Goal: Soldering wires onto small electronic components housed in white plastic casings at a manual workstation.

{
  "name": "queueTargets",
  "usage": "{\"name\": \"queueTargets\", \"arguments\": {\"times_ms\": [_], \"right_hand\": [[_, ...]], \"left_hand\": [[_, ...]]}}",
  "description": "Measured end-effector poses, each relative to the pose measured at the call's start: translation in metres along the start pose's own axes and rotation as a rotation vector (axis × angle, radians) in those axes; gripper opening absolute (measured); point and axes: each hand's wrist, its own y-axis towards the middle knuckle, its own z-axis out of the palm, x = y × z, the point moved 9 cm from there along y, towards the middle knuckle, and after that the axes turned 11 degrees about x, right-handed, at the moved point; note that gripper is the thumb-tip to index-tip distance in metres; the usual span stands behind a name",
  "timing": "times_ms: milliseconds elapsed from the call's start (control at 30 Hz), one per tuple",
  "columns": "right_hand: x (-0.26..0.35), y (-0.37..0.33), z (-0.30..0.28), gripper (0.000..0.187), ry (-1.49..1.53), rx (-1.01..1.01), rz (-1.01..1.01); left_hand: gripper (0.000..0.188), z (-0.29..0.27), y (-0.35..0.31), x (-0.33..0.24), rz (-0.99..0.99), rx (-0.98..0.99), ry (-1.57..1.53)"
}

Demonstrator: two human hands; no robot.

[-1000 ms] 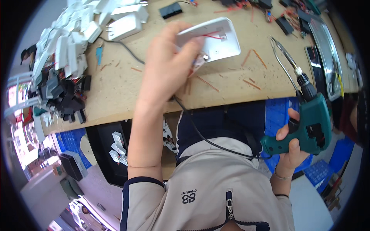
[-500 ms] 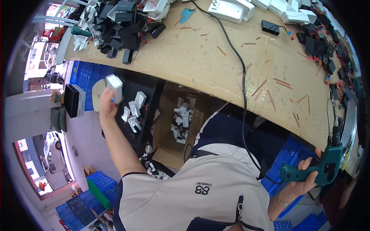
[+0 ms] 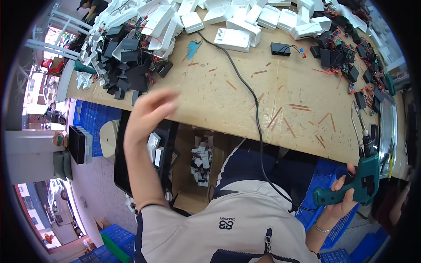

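One big cardboard-topped bench point(image 3: 245, 101) fills the view. Left hand point(image 3: 149, 115) hovers near 9 o'clock, blurry but seemingly loose and empty. Right hand point(image 3: 341, 199), about 4 o'clock, is wrapped tight around a green soldering gun point(image 3: 357, 182).

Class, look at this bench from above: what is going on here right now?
A person sits at a cardboard-covered workbench. Their right hand grips a green pistol-shaped electric screwdriver by the bench's edge, its black cable trailing across. Their blurred, empty left hand hangs open above the near edge, beside heaped black and white plastic casings.
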Motion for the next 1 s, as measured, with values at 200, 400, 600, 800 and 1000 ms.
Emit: {"name": "queueTargets", "arguments": {"times_ms": [200, 400, 600, 800, 1000], "right_hand": [[0.006, 0.002, 0.002, 0.056, -0.062, -0.038, -0.037], [0.007, -0.002, -0.008, 0.058, -0.084, -0.102, -0.024], [0.001, 0.004, -0.008, 0.061, -0.038, -0.088, 0.008], [0.000, 0.000, -0.019, 0.060, -0.031, -0.101, -0.011], [0.002, 0.000, -0.023, 0.056, 0.030, -0.100, -0.047]], "left_hand": [[0.035, 0.084, 0.133, -0.092, 0.729, -0.139, 1.216], [0.054, 0.107, 0.184, -0.079, 0.460, 0.051, 1.459], [0.054, 0.095, 0.187, -0.075, 0.311, 0.127, 1.396], [0.056, 0.115, 0.114, -0.134, 0.497, 0.241, 0.585], [0.057, 0.221, 0.095, -0.101, 0.702, 0.508, 0.138]]}}
